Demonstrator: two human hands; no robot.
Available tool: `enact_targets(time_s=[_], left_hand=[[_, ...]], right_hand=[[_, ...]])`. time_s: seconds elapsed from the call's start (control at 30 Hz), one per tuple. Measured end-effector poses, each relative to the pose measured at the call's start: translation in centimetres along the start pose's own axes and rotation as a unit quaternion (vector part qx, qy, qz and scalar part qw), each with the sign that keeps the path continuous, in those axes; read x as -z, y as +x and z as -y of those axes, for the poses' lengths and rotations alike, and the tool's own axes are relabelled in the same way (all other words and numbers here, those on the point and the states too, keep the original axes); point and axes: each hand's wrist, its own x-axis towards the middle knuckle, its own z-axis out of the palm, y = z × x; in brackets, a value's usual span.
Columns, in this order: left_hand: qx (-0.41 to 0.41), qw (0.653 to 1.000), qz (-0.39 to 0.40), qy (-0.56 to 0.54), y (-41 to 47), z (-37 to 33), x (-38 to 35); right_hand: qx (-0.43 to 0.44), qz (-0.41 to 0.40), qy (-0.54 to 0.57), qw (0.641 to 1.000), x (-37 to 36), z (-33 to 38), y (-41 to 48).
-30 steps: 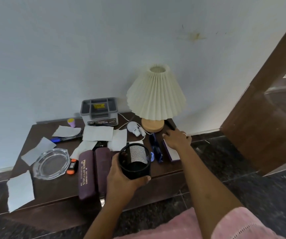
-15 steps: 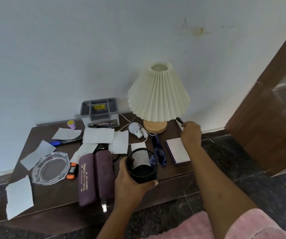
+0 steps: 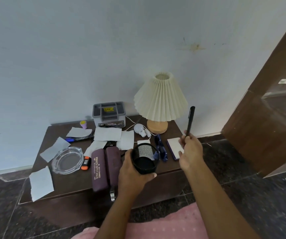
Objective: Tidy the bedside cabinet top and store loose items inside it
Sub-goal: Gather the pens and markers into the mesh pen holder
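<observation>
My left hand grips a black mesh pen cup, held just above the front edge of the dark wooden bedside cabinet. My right hand holds a black pen upright, above the right end of the cabinet top and to the right of the cup. On the top lie two maroon spectacle cases, a glass ashtray, several paper scraps, a blue marker, dark blue glasses and a white notepad.
A cream pleated lamp stands at the back right, with a grey organiser box to its left. A white adapter with cable, an orange-black gadget and a small purple pot are also there. A brown door stands to the right.
My right hand picked the black pen up from beside the lamp base and raised it upright. My left hand keeps the mesh cup near the front edge.
</observation>
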Motion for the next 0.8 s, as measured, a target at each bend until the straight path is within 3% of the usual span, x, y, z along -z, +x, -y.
enact_targets(time_s=[0.1,0.2,0.3,0.47,0.6,0.73,0.8], left_hand=[[0.003,1.000,-0.020,0.014,-0.6,0.0,1.9],[0.006,0.999,-0.037,0.022,-1.0,-0.2,3.8],[0.009,0.997,-0.052,0.048,-1.1,-0.3,5.8],[0.024,0.994,-0.062,0.091,-0.6,0.0,8.0],[0.021,0.993,-0.057,0.103,0.4,0.0,8.3],[0.029,0.994,-0.067,0.085,1.7,0.5,8.5],[0.032,0.994,-0.080,0.060,2.1,0.8,8.6]], right_hand=[[0.042,0.191,-0.046,0.980,-0.9,-0.7,-4.4],[0.150,0.315,-0.186,0.918,-2.2,-2.4,-6.6],[0.264,0.313,-0.349,0.843,-3.0,-4.1,-7.0],[0.329,0.320,-0.440,0.772,-3.8,-5.7,-6.7],[0.273,0.341,-0.379,0.816,-4.7,-5.4,-6.5],[0.147,0.425,-0.270,0.851,-5.3,-4.0,-5.1],[0.106,0.412,-0.226,0.876,-5.4,-3.4,-3.5]])
